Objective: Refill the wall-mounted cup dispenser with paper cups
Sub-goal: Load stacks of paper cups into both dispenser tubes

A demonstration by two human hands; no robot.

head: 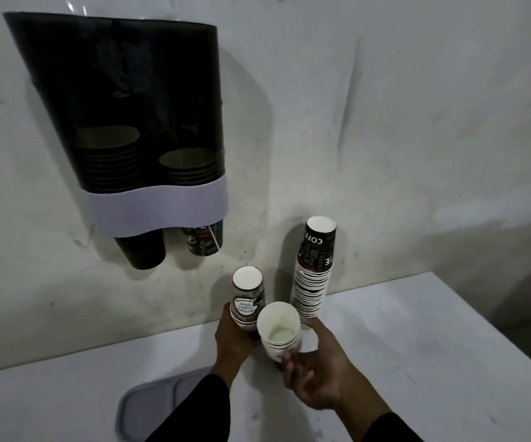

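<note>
Gripping a short stack of upside-down cups (247, 298), the left hand (231, 338) wraps its fingers round the lower rims, while the right hand (316, 366) curls round a small stack of mouth-up cups (278, 330) just beside it, thumb on the near side. Both stacks sit close together above the white table (417, 362), and I cannot tell whether they rest on it or are lifted. Just behind the right hand a tall stack (313, 275) of upside-down cups stands against the wall (385, 122). Up and to the left hangs the dispenser (123, 106), a dark double tube with a pale band near its base; each tube shows only a low pile of cups, the right one lower, and a cup pokes out below each. By my reading the refill is partly done at most: most of both tubes looks unfilled and plenty of cups wait below. The lid (149, 406) lies flat near the table's front edge by the left sleeve, so the top seems open for loading. Open air lies between the hands and the dispenser, though the tall stack stands near enough to be knocked.
</note>
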